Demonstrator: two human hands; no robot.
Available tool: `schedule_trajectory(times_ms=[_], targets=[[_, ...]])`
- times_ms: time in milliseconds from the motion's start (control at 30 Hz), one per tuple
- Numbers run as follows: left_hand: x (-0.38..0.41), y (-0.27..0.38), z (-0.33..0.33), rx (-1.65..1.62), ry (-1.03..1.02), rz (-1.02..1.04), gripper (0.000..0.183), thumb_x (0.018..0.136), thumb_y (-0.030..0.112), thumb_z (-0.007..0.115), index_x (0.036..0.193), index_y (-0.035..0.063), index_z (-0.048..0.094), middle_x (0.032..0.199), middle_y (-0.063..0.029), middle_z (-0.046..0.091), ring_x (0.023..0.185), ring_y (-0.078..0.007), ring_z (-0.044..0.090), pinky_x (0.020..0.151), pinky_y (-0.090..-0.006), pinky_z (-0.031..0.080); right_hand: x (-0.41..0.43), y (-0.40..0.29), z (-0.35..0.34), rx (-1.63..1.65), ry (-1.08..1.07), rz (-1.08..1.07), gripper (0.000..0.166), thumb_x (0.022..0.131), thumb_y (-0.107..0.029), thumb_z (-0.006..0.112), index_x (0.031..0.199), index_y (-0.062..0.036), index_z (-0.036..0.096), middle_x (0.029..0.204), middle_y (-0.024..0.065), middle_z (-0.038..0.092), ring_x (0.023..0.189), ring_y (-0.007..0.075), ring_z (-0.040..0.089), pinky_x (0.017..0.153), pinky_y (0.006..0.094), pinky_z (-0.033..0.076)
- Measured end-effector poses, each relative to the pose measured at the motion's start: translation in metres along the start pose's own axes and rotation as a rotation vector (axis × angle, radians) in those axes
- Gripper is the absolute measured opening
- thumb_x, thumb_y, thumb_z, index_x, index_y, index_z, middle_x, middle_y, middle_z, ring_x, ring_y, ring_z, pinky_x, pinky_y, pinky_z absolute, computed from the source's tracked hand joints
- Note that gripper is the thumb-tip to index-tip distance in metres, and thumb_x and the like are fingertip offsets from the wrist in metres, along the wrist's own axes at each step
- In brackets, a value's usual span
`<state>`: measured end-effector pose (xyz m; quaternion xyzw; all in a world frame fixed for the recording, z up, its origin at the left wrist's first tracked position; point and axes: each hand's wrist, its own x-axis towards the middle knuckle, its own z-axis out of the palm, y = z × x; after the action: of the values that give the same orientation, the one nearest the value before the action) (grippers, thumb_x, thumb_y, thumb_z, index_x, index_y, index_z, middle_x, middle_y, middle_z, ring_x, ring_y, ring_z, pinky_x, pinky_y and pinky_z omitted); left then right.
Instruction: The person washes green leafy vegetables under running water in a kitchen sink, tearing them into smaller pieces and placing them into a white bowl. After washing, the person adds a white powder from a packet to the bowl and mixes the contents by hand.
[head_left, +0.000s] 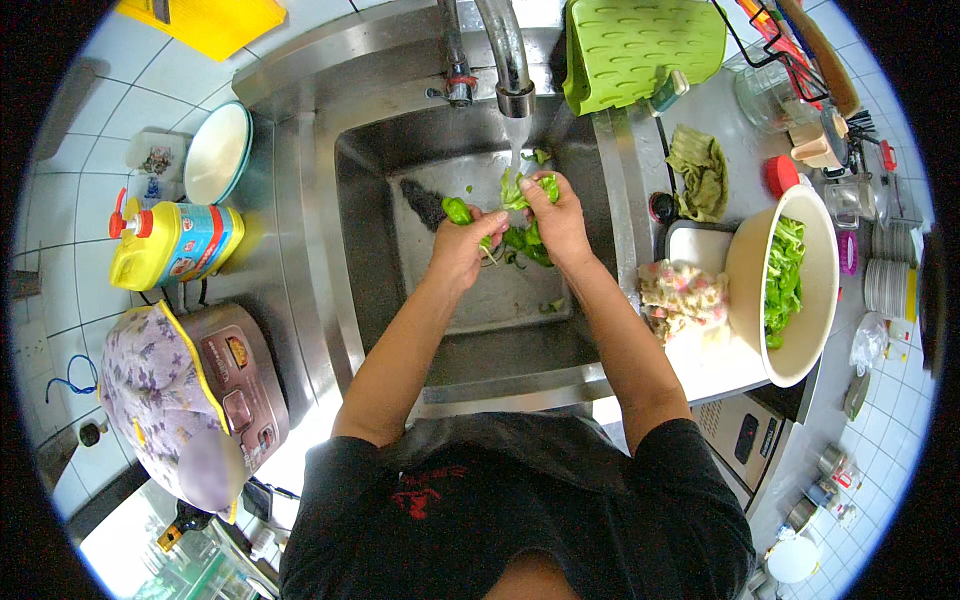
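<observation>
Water runs from the metal faucet (515, 97) into the stainless steel sink (465, 307). Over the basin, my left hand (463, 246) grips a green pepper (457, 211), whose end sticks out past my thumb. Close beside it, my right hand (553, 217) pinches a torn-open piece of green pepper (514, 190) near the stream. More green peppers (531, 246) show below and between my hands, partly hidden by them. Small green scraps (537, 156) lie on the sink floor.
A cream basin (750, 285) with cut green vegetables (785, 277) stands on the right counter. Beside it are a crumpled cloth (701, 174) and a green draining rack (641, 52). To the left are a yellow detergent jug (176, 244), a white bowl (217, 154) and a cloth-covered appliance (240, 382).
</observation>
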<state>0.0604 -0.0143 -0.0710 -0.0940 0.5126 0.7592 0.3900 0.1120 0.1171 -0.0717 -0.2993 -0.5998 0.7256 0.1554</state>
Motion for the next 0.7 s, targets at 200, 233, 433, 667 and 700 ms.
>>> schedule_trajectory(times_ms=[200,233,433,667,700], targets=[[0.003,-0.003,-0.006,0.364,0.101,0.243,0.015,0.071,0.005,0.067,0.078,0.0054,0.054,0.074,-0.0054,0.061,0.069,-0.0156,0.058,0.06,-0.0254,0.046,-0.002,0.0,-0.003,-0.388,0.023,-0.122,0.028,0.081,-0.027,0.06,0.089,-0.0013,0.053,0.074,0.0127,0.058,0.064,0.0187,0.055,0.061,0.0305,0.044],[-0.002,0.0,-0.002,0.516,0.095,0.327,0.013,0.071,0.005,0.067,0.078,0.0047,0.056,0.075,-0.0049,0.061,0.069,-0.0153,0.058,0.061,-0.0258,0.046,-0.002,-0.001,-0.003,-0.374,0.009,-0.09,0.029,0.081,-0.028,0.06,0.089,-0.0011,0.053,0.073,0.0131,0.058,0.064,0.0195,0.056,0.062,0.031,0.045],[-0.003,0.005,-0.004,0.956,0.048,0.586,0.011,0.072,0.009,0.068,0.078,0.0021,0.062,0.075,-0.0075,0.064,0.065,-0.017,0.06,0.061,-0.0285,0.047,0.003,0.001,-0.009,-0.377,-0.081,-0.056,0.034,0.082,-0.033,0.057,0.09,-0.0005,0.053,0.07,0.0147,0.058,0.066,0.0216,0.057,0.062,0.0327,0.045],[0.002,0.035,0.0,1.155,0.058,0.771,0.016,0.072,0.017,0.065,0.076,0.0016,0.062,0.07,-0.0154,0.061,0.064,-0.0302,0.059,0.059,-0.0346,0.046,-0.001,-0.007,-0.019,-0.405,-0.399,0.042,0.038,0.084,-0.038,0.054,0.092,-0.0011,0.053,0.075,0.0093,0.058,0.064,0.0154,0.054,0.059,0.0284,0.044],[0.002,0.041,0.002,1.119,0.071,0.742,0.016,0.072,0.017,0.066,0.076,0.0018,0.062,0.07,-0.0153,0.061,0.064,-0.0308,0.059,0.059,-0.035,0.046,-0.005,-0.012,-0.02,-0.361,-0.45,0.077,0.037,0.084,-0.038,0.054,0.092,-0.0017,0.053,0.075,0.0073,0.057,0.063,0.0141,0.053,0.059,0.0275,0.044]])
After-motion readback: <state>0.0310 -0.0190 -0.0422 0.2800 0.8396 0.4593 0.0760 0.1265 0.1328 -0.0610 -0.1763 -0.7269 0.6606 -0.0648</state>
